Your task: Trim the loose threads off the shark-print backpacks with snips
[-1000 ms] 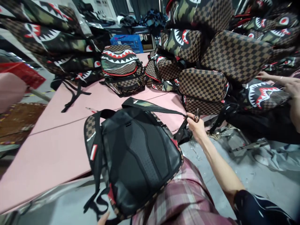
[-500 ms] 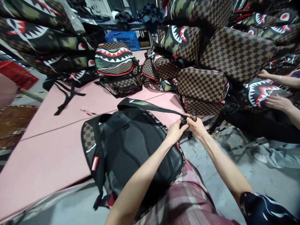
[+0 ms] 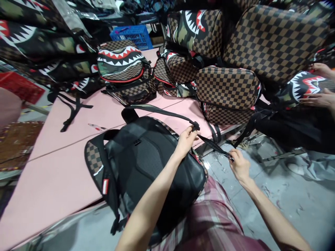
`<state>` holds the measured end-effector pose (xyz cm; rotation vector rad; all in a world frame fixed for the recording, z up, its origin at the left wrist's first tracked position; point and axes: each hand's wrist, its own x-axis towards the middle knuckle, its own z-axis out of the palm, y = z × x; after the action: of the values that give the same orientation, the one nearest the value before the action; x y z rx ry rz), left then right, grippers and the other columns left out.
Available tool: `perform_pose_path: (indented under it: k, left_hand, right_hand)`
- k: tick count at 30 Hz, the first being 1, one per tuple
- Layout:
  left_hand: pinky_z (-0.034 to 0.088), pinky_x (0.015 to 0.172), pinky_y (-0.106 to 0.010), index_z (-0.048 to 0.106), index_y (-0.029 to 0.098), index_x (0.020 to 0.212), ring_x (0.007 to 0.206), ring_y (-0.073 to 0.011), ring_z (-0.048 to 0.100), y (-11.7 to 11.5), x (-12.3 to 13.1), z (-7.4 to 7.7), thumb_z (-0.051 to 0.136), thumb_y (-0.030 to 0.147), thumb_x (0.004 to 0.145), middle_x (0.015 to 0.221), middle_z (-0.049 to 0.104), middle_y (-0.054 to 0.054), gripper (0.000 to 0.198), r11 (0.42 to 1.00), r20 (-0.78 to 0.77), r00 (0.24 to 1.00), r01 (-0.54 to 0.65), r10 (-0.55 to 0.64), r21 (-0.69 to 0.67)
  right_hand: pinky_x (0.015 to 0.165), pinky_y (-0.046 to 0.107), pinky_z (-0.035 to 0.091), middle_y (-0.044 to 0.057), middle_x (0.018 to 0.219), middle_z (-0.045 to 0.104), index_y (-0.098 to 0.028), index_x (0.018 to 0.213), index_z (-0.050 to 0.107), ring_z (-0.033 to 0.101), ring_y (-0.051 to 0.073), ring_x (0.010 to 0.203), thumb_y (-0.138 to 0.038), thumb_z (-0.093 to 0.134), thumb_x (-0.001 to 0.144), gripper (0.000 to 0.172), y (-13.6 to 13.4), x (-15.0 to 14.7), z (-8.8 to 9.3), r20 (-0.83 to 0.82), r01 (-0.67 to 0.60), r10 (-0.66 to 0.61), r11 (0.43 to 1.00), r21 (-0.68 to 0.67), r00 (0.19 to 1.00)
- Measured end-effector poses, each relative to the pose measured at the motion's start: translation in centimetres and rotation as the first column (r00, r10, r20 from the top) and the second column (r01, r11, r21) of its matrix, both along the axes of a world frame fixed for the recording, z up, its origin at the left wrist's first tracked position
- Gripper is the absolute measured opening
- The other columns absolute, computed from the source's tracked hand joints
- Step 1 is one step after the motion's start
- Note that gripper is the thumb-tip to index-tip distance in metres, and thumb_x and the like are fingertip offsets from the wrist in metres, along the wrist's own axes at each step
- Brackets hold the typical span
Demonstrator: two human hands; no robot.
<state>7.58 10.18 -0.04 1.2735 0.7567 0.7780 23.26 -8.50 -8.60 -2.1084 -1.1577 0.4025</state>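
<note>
A backpack [image 3: 149, 153] with a black padded back and checkered sides lies back-up, partly on the pink table [image 3: 65, 146] and partly over my lap. My left hand [image 3: 187, 141] is closed on the shoulder strap [image 3: 164, 112] at its black buckle [image 3: 195, 126], above the bag's right edge. Beyond the buckle, black webbing [image 3: 214, 144] runs taut, down and to the right. My right hand [image 3: 239, 165] pinches that webbing near its end, over the floor. The other shoulder strap [image 3: 111, 174] lies along the bag's left side.
Finished-looking checkered backpacks [image 3: 227, 87] are stacked along the table's far right. Camouflage shark-mouth bags [image 3: 60, 45] pile up at the left. Small red-handled snips [image 3: 96, 127] lie on the table. A blue crate [image 3: 133, 36] stands behind. At the right, another person's hands [image 3: 320, 97] touch a bag.
My hands were together at the buckle. My right hand has moved down and to the right with the webbing, which now stretches between both hands. The view has shifted slightly.
</note>
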Motion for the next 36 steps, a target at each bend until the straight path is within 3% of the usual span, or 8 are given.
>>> perform_pose_path:
  k: [4, 8, 11, 15, 20, 24, 30, 36]
  left_hand:
    - [0.053, 0.070, -0.031, 0.056, 0.012, 0.097, 0.084, -0.0206, 0.067, -0.8, 0.7, 0.0, 0.049, 0.024, 0.078, 0.105, 0.064, -0.013, 0.023, 0.978, 0.097, 0.995, -0.014, 0.035, -0.210]
    - [0.050, 0.083, -0.040, 0.055, 0.011, 0.098, 0.095, -0.0251, 0.064, -1.3, 1.0, 0.2, 0.052, 0.022, 0.077, 0.104, 0.065, -0.015, 0.024, 0.947, 0.195, 0.979, 0.005, 0.061, -0.322]
    - [0.043, 0.093, -0.045, 0.056, 0.010, 0.100, 0.104, -0.0269, 0.060, -1.4, 0.9, 0.4, 0.053, 0.021, 0.076, 0.105, 0.065, -0.017, 0.027, 0.944, 0.231, 0.970, 0.009, 0.072, -0.331]
    - [0.035, 0.101, -0.044, 0.059, 0.008, 0.100, 0.113, -0.0265, 0.054, -1.3, 0.7, 0.5, 0.056, 0.020, 0.074, 0.109, 0.064, -0.018, 0.028, 0.955, 0.283, 0.954, -0.008, 0.096, -0.297]
    - [0.037, 0.099, -0.044, 0.058, 0.007, 0.102, 0.118, -0.0270, 0.050, -1.1, 0.5, -0.1, 0.055, 0.019, 0.074, 0.111, 0.063, -0.019, 0.030, 0.931, 0.335, 0.934, 0.009, 0.123, -0.366]
    - [0.037, 0.100, -0.043, 0.057, 0.007, 0.103, 0.117, -0.0265, 0.051, -1.1, 0.7, -0.3, 0.054, 0.017, 0.075, 0.109, 0.064, -0.018, 0.030, 0.933, 0.340, 0.931, -0.002, 0.134, -0.361]
    - [0.037, 0.099, -0.046, 0.056, 0.008, 0.094, 0.109, -0.0260, 0.057, 0.3, 0.1, -0.4, 0.046, 0.011, 0.074, 0.099, 0.068, -0.016, 0.023, 0.901, 0.310, 0.915, -0.112, 0.258, -0.420]
    - [0.043, 0.094, -0.040, 0.055, 0.010, 0.089, 0.101, -0.0223, 0.062, 0.9, 1.4, -2.6, 0.049, 0.006, 0.070, 0.096, 0.067, -0.015, 0.021, 0.883, 0.238, 0.933, -0.140, 0.268, -0.448]
  right_hand:
    - [0.080, 0.035, 0.046, 0.008, 0.111, 0.064, -0.020, 0.104, 0.066, 0.059, 0.026, 0.099, -0.038, 0.065, 0.069, 0.038, -1.6, 1.5, -0.5, -0.288, -0.227, 0.192, 0.970, -0.091, 0.938]
    - [0.072, 0.032, 0.046, 0.007, 0.086, 0.068, -0.017, 0.086, 0.069, 0.060, 0.021, 0.081, -0.045, 0.057, 0.077, 0.032, 2.3, 0.1, 1.8, -0.537, 0.009, 0.065, 0.991, 0.134, 0.841]
    - [0.055, 0.025, 0.041, 0.002, 0.068, 0.063, -0.017, 0.083, 0.067, 0.052, 0.013, 0.057, -0.046, 0.058, 0.076, 0.031, 6.6, -2.2, 3.7, -0.628, 0.013, 0.201, 0.948, 0.319, 0.752]
    - [0.053, 0.024, 0.040, 0.000, 0.061, 0.059, -0.015, 0.074, 0.065, 0.049, 0.011, 0.054, -0.041, 0.069, 0.064, 0.029, 10.1, -5.0, 4.2, -0.716, -0.037, 0.289, 0.938, 0.346, 0.635]
    - [0.058, 0.024, 0.040, 0.000, 0.072, 0.061, -0.016, 0.085, 0.064, 0.050, 0.011, 0.059, -0.033, 0.072, 0.060, 0.031, 10.9, -6.2, 3.3, -0.696, 0.064, 0.226, 0.929, 0.364, 0.682]
    - [0.057, 0.023, 0.038, -0.001, 0.068, 0.059, -0.015, 0.081, 0.064, 0.048, 0.010, 0.058, -0.033, 0.071, 0.062, 0.027, 11.4, -6.1, 3.2, -0.661, -0.050, 0.282, 0.937, 0.347, 0.695]
    - [0.053, 0.021, 0.037, 0.000, 0.060, 0.061, -0.011, 0.065, 0.063, 0.051, 0.011, 0.058, -0.029, 0.075, 0.058, 0.022, 5.8, -0.7, 2.0, -0.804, -0.380, 0.345, 0.911, 0.161, 0.485]
    - [0.035, 0.018, 0.011, -0.006, 0.043, 0.043, -0.013, 0.055, 0.054, 0.022, 0.002, 0.035, -0.036, 0.074, 0.059, 0.031, -4.4, 5.7, 1.2, -0.875, -0.108, 0.107, 0.992, 0.062, 0.472]
